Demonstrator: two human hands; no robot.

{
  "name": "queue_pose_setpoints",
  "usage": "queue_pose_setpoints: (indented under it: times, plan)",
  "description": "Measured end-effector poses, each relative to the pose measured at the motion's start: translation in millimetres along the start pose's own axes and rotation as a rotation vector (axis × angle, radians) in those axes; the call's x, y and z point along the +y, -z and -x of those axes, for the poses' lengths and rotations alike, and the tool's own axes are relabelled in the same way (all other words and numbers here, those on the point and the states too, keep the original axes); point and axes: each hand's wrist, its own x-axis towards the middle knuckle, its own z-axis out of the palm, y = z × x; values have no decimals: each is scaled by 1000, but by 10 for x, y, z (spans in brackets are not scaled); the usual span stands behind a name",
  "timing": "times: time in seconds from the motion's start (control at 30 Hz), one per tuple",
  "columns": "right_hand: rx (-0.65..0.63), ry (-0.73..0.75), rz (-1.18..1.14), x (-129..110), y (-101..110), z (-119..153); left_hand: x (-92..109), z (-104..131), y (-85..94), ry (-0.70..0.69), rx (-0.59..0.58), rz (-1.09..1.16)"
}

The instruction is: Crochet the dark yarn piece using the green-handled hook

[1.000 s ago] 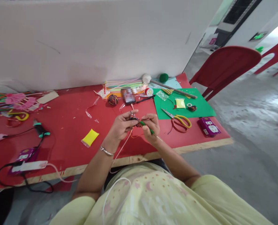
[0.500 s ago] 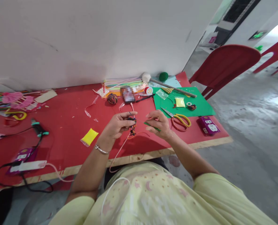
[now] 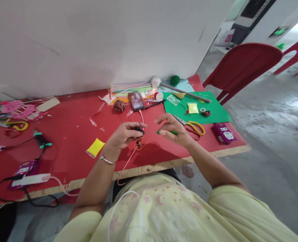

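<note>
Yarnwork (image 3: 139, 142) hangs clamped between left fingers (image 3: 132, 125); right fingers (image 3: 166, 135) grip green tool (image 3: 174, 132); clear packet (image 3: 95, 148) contains yellow material.

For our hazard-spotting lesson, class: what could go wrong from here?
1. The yarn piece dangling from the left hand appears close to the pink cable, so they might tangle.
2. The scissors lie near the right hand, which could knock them.
3. The green tool, held just by thumb and fingers, may slip.

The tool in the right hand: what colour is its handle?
The handle is green, seen best in the head view.
</note>
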Motion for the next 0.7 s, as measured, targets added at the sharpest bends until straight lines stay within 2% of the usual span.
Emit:
queue_pose_setpoints:
  times: [0.07, 0.1, 0.17, 0.2, 0.27, 0.3, 0.37, 0.43, 0.53, 0.6, 0.7]
  plan:
    - [125, -186, -208, 8, -190, 30, -56, -32, -75, -78, 22, -25]
    - [223, -307, -332, 15, -319, 47, -94, -51, -128, -153, 73, -53]
    - [356, -530, -543, 20, -606, 71, -184, -89, -254, -352, 247, -201]
    - [450, -577, -575, 16, -745, 74, -230, -107, -318, -429, 347, -291]
    - [654, -596, -501, -9, -969, 61, -303, -137, -421, -506, 485, -349]
    - [730, -568, -418, -26, -1043, 48, -323, -150, -452, -499, 510, -306]
    - [814, -467, -238, -55, -1101, 23, -317, -165, -456, -402, 445, -106]
    - [803, -362, -103, -53, -1049, 19, -256, -158, -384, -231, 260, 125]
    - [644, -249, 6, 33, -836, 61, -131, -100, -199, -53, 61, 204]
    - [495, -163, 42, 126, -665, 95, -78, -47, -93, -8, -5, 178]
    - [308, -21, 104, 244, -449, 117, -55, 4, -24, 12, -24, 131]
